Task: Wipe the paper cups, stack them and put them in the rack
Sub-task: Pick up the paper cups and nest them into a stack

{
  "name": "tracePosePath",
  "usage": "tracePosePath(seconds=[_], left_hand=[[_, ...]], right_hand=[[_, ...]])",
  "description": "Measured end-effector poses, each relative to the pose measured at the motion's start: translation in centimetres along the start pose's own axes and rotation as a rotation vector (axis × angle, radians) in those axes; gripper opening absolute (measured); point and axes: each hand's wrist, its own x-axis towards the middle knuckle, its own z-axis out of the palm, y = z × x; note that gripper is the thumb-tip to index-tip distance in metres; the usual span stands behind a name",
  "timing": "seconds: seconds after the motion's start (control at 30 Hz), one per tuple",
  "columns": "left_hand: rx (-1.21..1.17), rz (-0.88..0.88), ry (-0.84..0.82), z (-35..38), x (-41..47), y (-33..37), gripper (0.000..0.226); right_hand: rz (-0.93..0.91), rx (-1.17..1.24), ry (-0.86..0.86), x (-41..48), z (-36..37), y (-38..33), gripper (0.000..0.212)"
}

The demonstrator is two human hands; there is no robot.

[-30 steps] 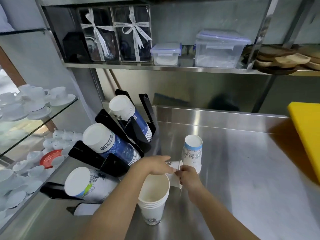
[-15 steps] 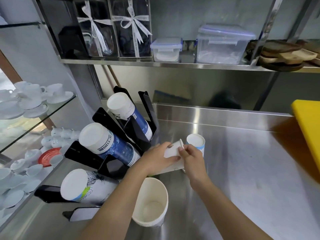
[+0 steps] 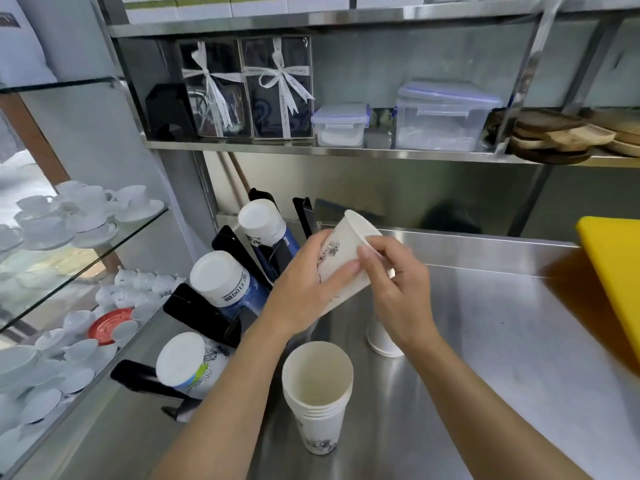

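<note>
- Nearest to me a stack of nested paper cups (image 3: 317, 393) stands upright on the steel counter (image 3: 502, 358), mouth up, touched by neither hand.
- Just past it, an upside-down white cup (image 3: 381, 339) sits on the counter, mostly hidden under my right wrist.
- My left hand (image 3: 304, 289) wraps around the side of a single paper cup (image 3: 341, 258), which I hold tilted in the air above the counter, its mouth pointing up and away from me (a dark print shows on its wall).
- My right hand (image 3: 398, 289) meets the same cup from the other side, thumb and fingers pinching at its rim.
- To the left stands the black cup rack (image 3: 207, 317), with three sleeves of cups lying slanted in its slots, bottoms toward me.
- Farthest back, a steel shelf (image 3: 346, 152) carries ribboned gift boxes (image 3: 246, 88), lidded plastic containers (image 3: 440, 116) and wooden boards (image 3: 561, 133).
</note>
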Motion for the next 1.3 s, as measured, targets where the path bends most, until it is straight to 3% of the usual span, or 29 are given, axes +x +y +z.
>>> tracePosePath(seconds=[0.2,0.3,0.4,0.63,0.83,1.0,1.3], left_hand=[[-0.437,0.017,0.062,-1.0,-2.1,2.1,0.059],[-0.602,-0.075,0.088,-0.9,-2.9,2.0,0.068],[-0.659,-0.141,0.14,-0.6,-3.8,0.9,0.055],[-0.515,-0.232,0.17,0.4,-5.9,-2.1,0.04],[-0.165,-0.355,0.169,2.3,-9.1,-6.2,0.026],[-0.254,-0.43,0.157,2.8,-10.5,-7.2,0.025],[-0.171,-0.421,0.088,2.5,-9.8,-7.1,0.025]], right_hand=[[-0.405,-0.126,-0.04,-0.8,0.4,-2.6,0.011],[-0.467,-0.194,-0.141,-2.3,0.8,-2.1,0.014],[-0.473,-0.219,-0.208,-4.0,1.0,-1.4,0.021],[-0.424,-0.316,-0.298,-7.1,1.3,-0.1,0.022],[-0.358,-0.543,-0.528,-10.1,1.2,2.8,0.011],[-0.348,-0.626,-0.597,-11.6,1.4,3.8,0.018],[-0.331,-0.579,-0.587,-11.0,0.5,3.3,0.027]])
